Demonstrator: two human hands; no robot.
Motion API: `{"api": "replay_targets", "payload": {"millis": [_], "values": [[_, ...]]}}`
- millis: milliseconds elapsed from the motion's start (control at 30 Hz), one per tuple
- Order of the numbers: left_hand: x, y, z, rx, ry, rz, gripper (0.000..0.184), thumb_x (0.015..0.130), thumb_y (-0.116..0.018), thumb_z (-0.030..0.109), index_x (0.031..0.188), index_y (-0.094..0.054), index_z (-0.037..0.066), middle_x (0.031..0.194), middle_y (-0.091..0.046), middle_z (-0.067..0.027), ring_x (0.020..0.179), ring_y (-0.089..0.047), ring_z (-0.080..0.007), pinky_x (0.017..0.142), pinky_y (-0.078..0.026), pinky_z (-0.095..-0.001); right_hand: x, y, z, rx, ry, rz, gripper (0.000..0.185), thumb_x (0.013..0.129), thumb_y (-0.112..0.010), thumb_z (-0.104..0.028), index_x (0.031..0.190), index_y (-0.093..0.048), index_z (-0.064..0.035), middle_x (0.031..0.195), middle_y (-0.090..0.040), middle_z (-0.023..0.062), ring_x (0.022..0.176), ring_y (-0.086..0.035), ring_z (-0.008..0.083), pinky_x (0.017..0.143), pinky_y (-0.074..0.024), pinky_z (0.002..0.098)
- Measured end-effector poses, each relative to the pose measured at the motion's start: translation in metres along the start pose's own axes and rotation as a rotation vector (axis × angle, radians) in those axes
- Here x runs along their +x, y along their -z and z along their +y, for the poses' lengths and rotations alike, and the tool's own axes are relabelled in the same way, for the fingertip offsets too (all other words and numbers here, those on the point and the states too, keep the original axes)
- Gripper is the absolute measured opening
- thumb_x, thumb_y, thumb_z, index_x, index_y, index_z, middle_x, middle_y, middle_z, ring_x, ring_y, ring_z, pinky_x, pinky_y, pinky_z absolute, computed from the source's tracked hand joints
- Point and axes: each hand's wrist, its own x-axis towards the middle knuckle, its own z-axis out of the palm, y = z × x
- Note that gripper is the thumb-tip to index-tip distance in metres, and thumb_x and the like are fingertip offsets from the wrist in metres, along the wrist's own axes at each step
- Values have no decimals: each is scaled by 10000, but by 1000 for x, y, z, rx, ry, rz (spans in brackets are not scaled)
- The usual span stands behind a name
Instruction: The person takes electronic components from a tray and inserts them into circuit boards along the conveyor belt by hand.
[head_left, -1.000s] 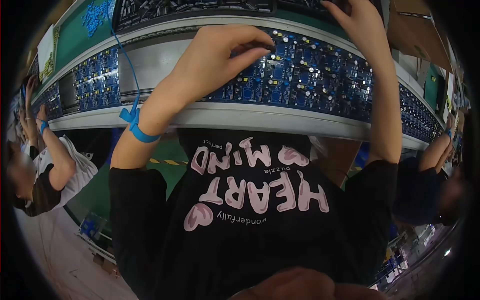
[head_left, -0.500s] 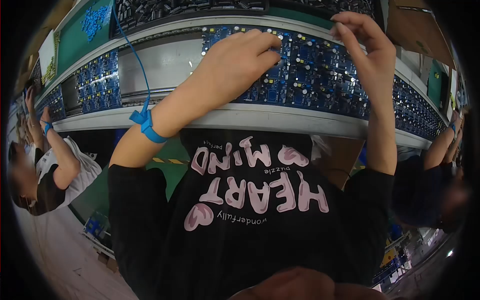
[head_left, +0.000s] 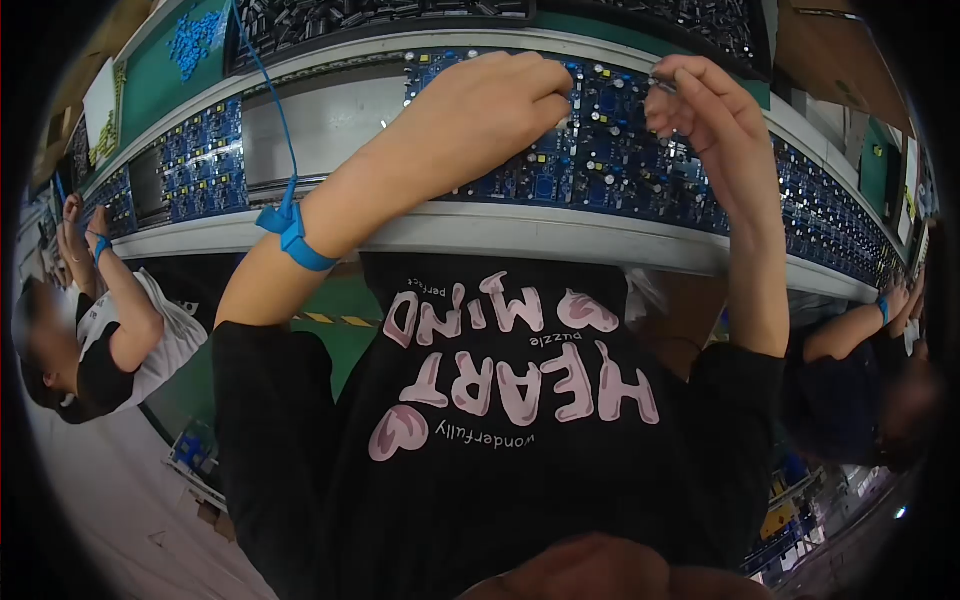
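My left hand (head_left: 490, 105), with a blue strap (head_left: 293, 238) at its wrist, hovers over the blue circuit boards (head_left: 545, 180) with its fingers curled together. Whatever its fingertips hold is hidden. To the right, my right hand (head_left: 715, 120) is above the same boards, thumb and index finger pinched on a small dark electronic component (head_left: 664, 84). Its other fingers are bent inward. White round parts, yellow blocks and blue parts dot the boards.
Trays of black cylindrical components (head_left: 380, 15) (head_left: 705, 30) line the far side. Blue parts (head_left: 193, 45) lie on a green surface at left. A blue cord (head_left: 275, 95) runs to my wrist strap. Metal rails (head_left: 300, 222) border the boards. Co-workers (head_left: 125, 330) (head_left: 850, 370) sit on both sides.
My right hand has come down and left, nearer the boards, and its fingers have drawn inward. My left hand has shifted slightly right. The co-workers' hands have moved too.
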Motion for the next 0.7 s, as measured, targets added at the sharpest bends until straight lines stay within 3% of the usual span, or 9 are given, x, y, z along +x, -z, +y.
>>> {"api": "replay_targets", "payload": {"millis": [367, 467, 533, 600, 633, 700], "values": [[0, -8, 3, 94, -12, -12, 174, 816, -723, 159, 959, -686, 67, 1064, -649, -28, 991, -639, -230, 832, -509, -351, -8, -22, 1, -397, 90, 52, 211, 1019, -579, -42, 1205, -640, 36, 1028, -724, 103, 932, -709, 145, 832, -573, 251], [2, -5, 4, 128, -22, -40, 168, 823, -720, 164, 962, -688, 76, 1047, -650, -26, 979, -643, -230, 828, -514, -357, -9, -19, 2, -353, 67, 15, 218, 1023, -566, -32, 1217, -629, 45, 1044, -719, 120, 953, -711, 152, 838, -578, 258], [7, -1, -6, 6, -63, 189, 96, 783, -686, 130, 859, -686, 74, 864, -617, -44, 889, -654, -241, 762, -525, -350, -9, -17, 4, -299, 69, 5, 214, 1023, -564, -30, 1212, -629, 46, 1040, -720, 122, 959, -715, 157, 839, -579, 259], [10, 12, -32, 81, 13, 289, 161, 848, -713, 111, 1005, -695, 80, 915, -677, -55, 850, -677, -267, 708, -544, -360, -10, -17, 5, -243, 68, -2, 210, 1024, -562, -28, 1208, -628, 47, 1037, -722, 125, 965, -718, 161, 841, -580, 261], [11, 33, -42, 202, -58, 228, 177, 909, -695, 85, 1084, -703, 58, 901, -713, -61, 789, -699, -217, 688, -561, -304, -12, -18, 4, -253, 59, -3, 202, 1024, -560, -25, 1201, -628, 46, 1023, -725, 126, 965, -722, 168, 837, -582, 262], [4, 33, -59, 168, -32, 228, 178, 911, -693, 85, 1086, -703, 58, 902, -714, -61, 790, -699, -215, 690, -562, -303, -13, -21, 4, -265, 51, -11, 195, 1023, -558, -21, 1194, -628, 45, 1008, -728, 126, 965, -727, 174, 833, -583, 263]]}}
